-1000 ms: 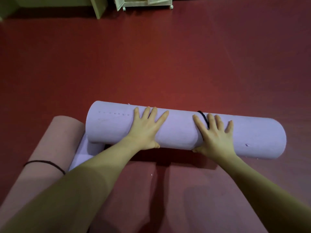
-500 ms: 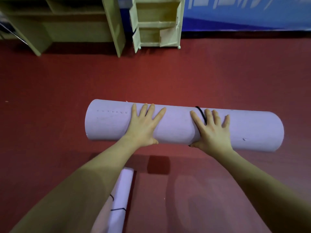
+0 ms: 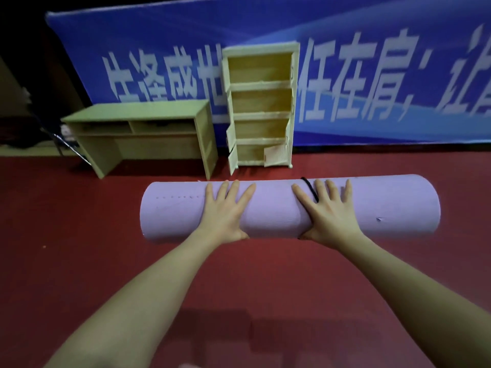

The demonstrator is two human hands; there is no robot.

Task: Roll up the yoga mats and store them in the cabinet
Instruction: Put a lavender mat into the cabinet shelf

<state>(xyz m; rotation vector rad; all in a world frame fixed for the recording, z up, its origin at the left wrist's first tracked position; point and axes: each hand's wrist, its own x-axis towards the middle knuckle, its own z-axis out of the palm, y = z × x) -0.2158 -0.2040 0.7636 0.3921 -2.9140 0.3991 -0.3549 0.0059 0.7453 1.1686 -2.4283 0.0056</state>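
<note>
A rolled purple yoga mat lies crosswise in front of me, held up above the red floor. My left hand grips its left half, fingers spread over the top and thumb underneath. My right hand grips the middle-right part the same way, beside a black band around the roll. Straight ahead, past the mat, a tall pale cabinet stands with its shelves showing and its lower doors swung open.
A low wooden desk stands left of the cabinet. A blue banner with white characters covers the wall behind both. Red floor stretches between me and the furniture.
The purple roll has come up off the floor in both hands. My view has tilted up, bringing the whole cabinet and banner in; the other mats on the floor have dropped out of sight.
</note>
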